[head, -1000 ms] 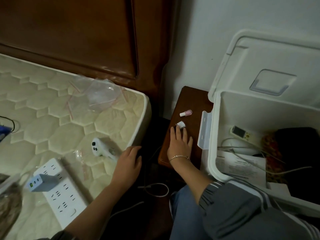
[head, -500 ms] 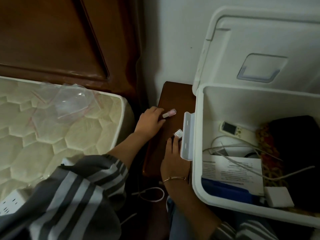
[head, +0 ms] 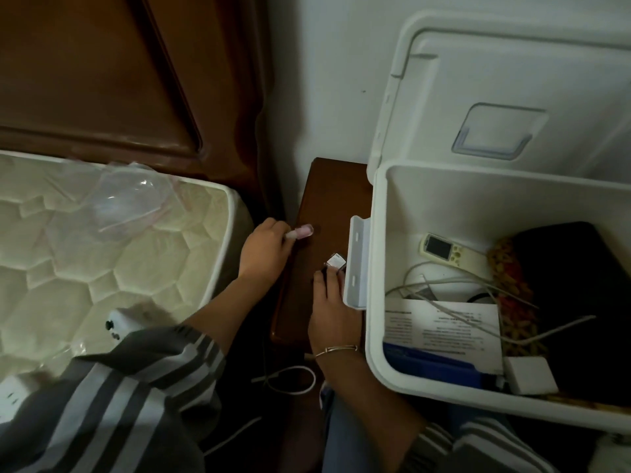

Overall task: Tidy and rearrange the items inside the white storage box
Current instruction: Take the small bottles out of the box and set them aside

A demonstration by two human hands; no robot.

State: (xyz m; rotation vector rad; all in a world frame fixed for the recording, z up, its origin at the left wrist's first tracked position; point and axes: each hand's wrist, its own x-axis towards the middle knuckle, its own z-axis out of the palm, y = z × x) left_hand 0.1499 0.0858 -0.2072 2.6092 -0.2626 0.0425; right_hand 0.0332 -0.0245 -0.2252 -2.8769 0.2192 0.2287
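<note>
The white storage box stands at the right with its lid swung up against the wall. Inside lie a remote control, white cables, a printed sheet, a blue item, a white adapter and a dark bag. On the small brown table my left hand pinches the cap of a small pink bottle. My right hand lies flat on the table, fingertips touching a small white object beside the box latch.
A mattress with a clear plastic bag fills the left, against a wooden headboard. A white device and a power strip lie on it. A white cable loop sits on the dark floor.
My left hand left the mattress edge, reached over to the table and took hold of the pink bottle. My right hand stayed by the small white object. The view shifted right.
</note>
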